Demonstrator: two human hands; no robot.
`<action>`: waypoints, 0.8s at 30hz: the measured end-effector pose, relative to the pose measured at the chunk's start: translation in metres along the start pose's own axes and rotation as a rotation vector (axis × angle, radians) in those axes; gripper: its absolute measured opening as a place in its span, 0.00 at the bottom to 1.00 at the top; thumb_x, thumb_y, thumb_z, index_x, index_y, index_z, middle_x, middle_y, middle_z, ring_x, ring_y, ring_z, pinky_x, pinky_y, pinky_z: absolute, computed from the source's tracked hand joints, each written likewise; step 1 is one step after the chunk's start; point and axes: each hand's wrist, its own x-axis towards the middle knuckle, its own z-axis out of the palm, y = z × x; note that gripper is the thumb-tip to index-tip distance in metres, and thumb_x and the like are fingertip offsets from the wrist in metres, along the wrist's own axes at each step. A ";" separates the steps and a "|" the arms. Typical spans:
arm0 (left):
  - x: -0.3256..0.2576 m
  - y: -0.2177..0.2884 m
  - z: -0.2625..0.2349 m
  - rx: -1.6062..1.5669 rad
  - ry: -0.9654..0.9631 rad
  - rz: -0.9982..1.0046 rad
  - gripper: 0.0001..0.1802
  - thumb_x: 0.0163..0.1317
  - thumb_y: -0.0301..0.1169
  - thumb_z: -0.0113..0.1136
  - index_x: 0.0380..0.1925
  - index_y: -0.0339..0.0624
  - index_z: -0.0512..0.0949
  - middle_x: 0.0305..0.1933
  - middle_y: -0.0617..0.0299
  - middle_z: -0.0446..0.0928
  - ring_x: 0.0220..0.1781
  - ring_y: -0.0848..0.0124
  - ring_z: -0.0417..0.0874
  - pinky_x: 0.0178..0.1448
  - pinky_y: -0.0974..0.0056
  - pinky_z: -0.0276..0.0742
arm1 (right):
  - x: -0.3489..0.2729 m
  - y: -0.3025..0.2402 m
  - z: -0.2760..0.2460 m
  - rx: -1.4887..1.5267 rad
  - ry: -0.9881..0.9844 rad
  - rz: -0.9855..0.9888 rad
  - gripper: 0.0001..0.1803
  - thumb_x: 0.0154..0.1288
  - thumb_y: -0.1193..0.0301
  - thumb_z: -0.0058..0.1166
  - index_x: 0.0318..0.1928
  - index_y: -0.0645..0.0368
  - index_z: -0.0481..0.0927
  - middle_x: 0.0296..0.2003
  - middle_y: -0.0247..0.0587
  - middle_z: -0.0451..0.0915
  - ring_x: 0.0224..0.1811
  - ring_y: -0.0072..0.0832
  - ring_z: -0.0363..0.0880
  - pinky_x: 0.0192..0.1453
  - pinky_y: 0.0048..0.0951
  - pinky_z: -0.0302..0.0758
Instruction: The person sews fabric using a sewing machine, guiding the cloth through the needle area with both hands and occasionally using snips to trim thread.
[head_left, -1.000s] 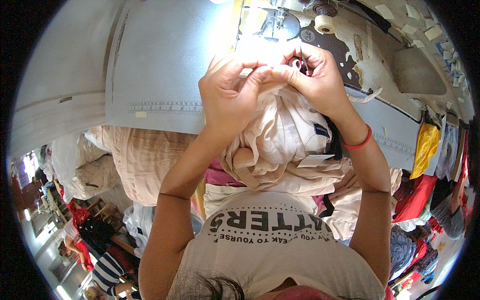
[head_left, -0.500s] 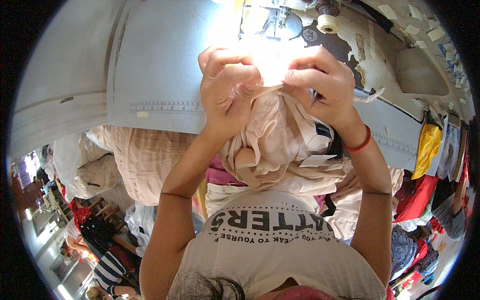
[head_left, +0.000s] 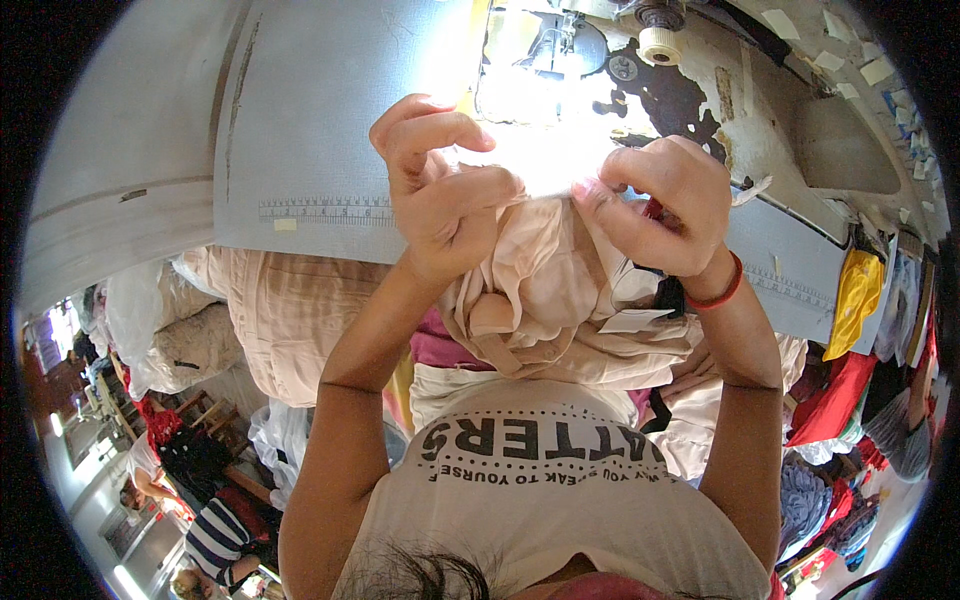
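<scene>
My left hand (head_left: pixel 445 190) and my right hand (head_left: pixel 660 205) are raised close to the camera, both pinching the top of a pale pink garment (head_left: pixel 545 290). The bunched fabric hangs down between my forearms onto my lap. A red band (head_left: pixel 722 292) circles my right wrist. Behind my hands a bright lamp glare hides part of the sewing machine (head_left: pixel 640 70). A small white label (head_left: pixel 635 320) shows on the garment below my right hand.
A grey work table (head_left: pixel 300 120) with a printed ruler strip (head_left: pixel 325 210) lies ahead. More pink fabric (head_left: pixel 290 310) hangs off its edge at left. Coloured cloth (head_left: pixel 855 300) piles at right. Other people (head_left: pixel 200 520) sit at lower left.
Both hands have lifted the garment nearer the camera and drawn slightly apart; the fabric edge is pulled up between the fingertips.
</scene>
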 end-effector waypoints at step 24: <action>0.004 0.003 -0.004 0.058 -0.038 -0.034 0.08 0.39 0.24 0.53 0.22 0.48 0.74 0.38 0.64 0.69 0.48 0.61 0.61 0.54 0.58 0.55 | -0.003 0.002 -0.004 -0.049 -0.058 0.089 0.12 0.36 0.75 0.59 0.27 0.50 0.77 0.27 0.31 0.75 0.18 0.23 0.69 0.17 0.20 0.63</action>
